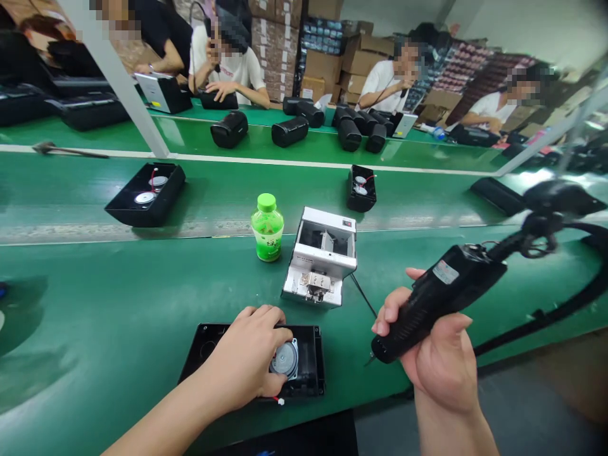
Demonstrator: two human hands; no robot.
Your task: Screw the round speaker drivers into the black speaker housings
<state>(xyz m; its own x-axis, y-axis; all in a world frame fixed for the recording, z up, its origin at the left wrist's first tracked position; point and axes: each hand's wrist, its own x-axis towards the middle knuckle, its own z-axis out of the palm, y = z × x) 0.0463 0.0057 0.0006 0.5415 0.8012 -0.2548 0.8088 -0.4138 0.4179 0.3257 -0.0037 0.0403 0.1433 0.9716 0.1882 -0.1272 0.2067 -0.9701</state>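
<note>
The left hand (256,354) reaches into an open black speaker housing (320,358) that lies on the near edge of the green bench (118,297). Its fingers and thumb curve around the left side of a round silver speaker driver (285,361), touching it; whether they pinch it firmly or only steady it, I cannot tell. The driver sits inside the housing, right of its middle, and a short red lead with a white connector (281,401) pokes out over the near rim.

The right hand (434,345) is wrapped around a black electric screwdriver (437,297), palm turned up. The tool is tilted, its bit (370,359) pointing down and left, just beside the housing and apart from it. A jointed black holder (515,240) meets the screwdriver's upper end.

Beyond the housing stands a white screw feeder (349,263) with an open top, and just left of it an upright green-capped bottle (267,234). Farther back, two more open housings, one at left (128,216) and one near the middle (361,204), each show two round drivers and red wire. Across the bench, co-workers sit among black speakers (289,132), with stacked cardboard boxes (272,60) behind them.
</note>
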